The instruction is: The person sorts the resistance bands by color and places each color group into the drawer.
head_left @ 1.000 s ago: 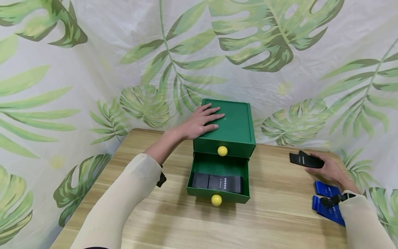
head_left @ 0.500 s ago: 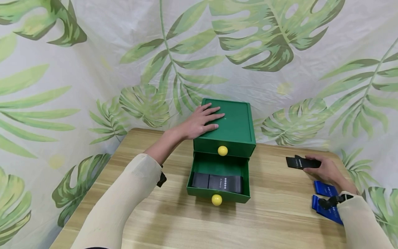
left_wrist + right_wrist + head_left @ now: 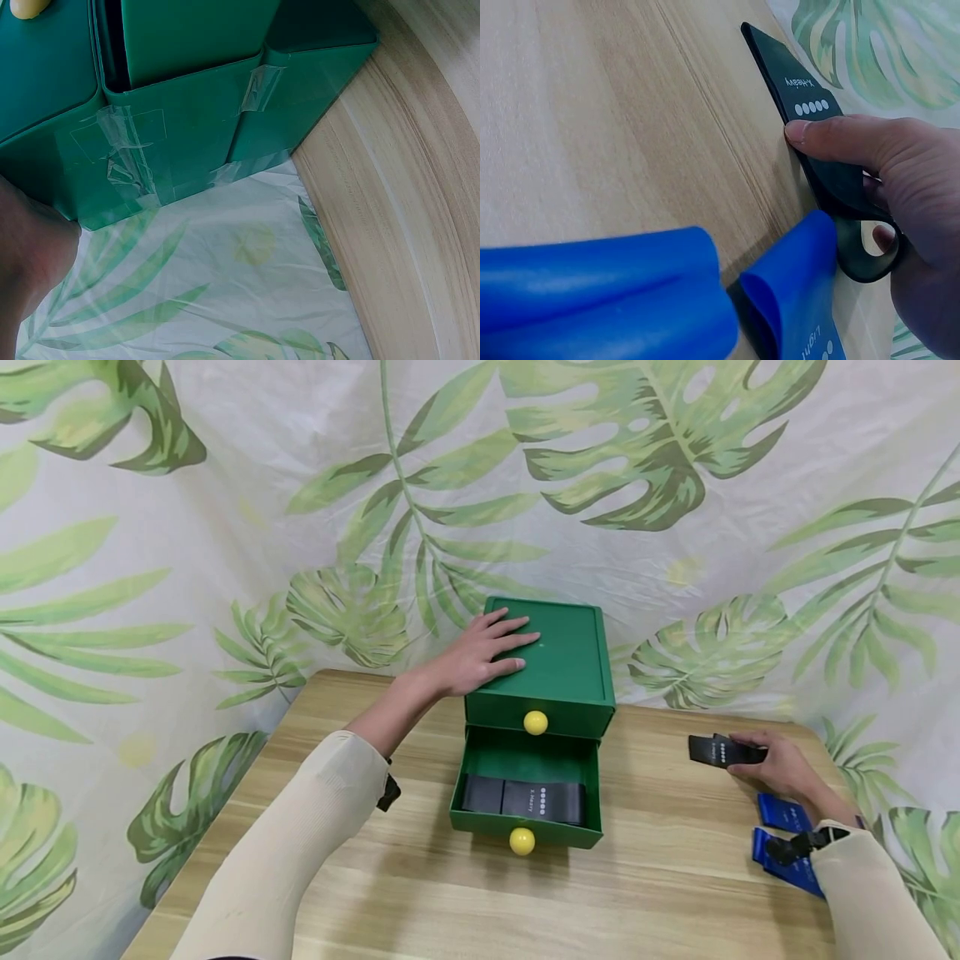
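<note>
Black band in the right hand, well right of the open drawer

The right hand, the nearer one, is pinching the band, its looped end sitting against the palm. The band is lying left of that hand; whether it is touching the table is hard to tell. Its long axis is running left to right, the free end pointing left toward the green cabinet. The pulled-out drawer is standing left of the band and closer to the person, with another black band lying side to side inside. The left hand is resting flat, fingers spread, on the cabinet's top. Blue bands are lying near the right hand.
</note>
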`<state>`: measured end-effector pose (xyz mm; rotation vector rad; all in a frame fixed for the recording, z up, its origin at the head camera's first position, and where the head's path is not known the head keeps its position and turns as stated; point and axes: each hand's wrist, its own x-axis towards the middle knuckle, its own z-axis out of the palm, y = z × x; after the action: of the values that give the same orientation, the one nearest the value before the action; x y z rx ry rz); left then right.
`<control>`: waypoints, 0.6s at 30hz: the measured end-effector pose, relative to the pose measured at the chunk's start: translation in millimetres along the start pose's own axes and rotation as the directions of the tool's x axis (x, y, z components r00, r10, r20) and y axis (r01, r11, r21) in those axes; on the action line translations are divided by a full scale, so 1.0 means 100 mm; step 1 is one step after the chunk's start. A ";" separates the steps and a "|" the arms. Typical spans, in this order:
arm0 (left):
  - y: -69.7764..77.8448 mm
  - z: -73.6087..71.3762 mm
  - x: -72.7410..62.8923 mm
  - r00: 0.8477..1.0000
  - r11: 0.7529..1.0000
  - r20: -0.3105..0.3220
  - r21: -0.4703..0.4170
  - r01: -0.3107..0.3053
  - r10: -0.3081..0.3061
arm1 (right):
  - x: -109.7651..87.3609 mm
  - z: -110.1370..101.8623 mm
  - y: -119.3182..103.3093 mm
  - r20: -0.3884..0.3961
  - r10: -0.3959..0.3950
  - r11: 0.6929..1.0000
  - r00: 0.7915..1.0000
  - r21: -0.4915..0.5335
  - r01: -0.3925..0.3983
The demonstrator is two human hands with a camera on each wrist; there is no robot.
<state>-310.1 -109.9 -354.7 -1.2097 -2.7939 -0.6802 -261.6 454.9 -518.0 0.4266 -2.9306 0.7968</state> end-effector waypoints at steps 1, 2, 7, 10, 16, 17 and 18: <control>0.00 0.00 0.00 1.000 1.000 0.000 0.001 0.000 0.000 | 0.00 0.00 0.00 -0.009 -0.006 1.000 1.000 -0.001 0.006; 0.00 0.00 0.00 1.000 1.000 0.001 0.001 0.000 0.000 | 0.00 0.01 0.00 -0.015 -0.009 1.000 1.000 0.000 0.009; 0.01 -0.01 0.00 1.000 1.000 0.003 -0.001 -0.002 0.002 | 0.00 0.01 -0.01 -0.042 -0.014 1.000 0.999 0.014 0.015; 0.01 -0.01 -0.01 1.000 1.000 0.000 -0.005 -0.005 0.005 | -0.02 0.01 -0.01 -0.041 -0.008 1.000 0.999 0.024 0.009; 0.01 -0.01 0.00 1.000 1.000 -0.002 -0.002 -0.005 0.005 | -0.03 0.02 -0.02 -0.019 0.010 1.000 1.000 0.019 -0.010; 0.01 0.00 0.00 1.000 1.000 -0.001 -0.001 -0.005 0.005 | -0.03 0.02 -0.03 -0.014 0.013 1.000 1.000 0.018 -0.013; 0.00 0.00 0.00 1.000 1.000 -0.001 0.001 -0.005 0.005 | -0.03 0.01 -0.03 -0.010 0.016 1.000 1.000 0.015 -0.016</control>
<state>-309.6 -109.9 -354.6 -1.2155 -2.7892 -0.6792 -258.0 452.0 -518.0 0.3995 -2.9244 0.8212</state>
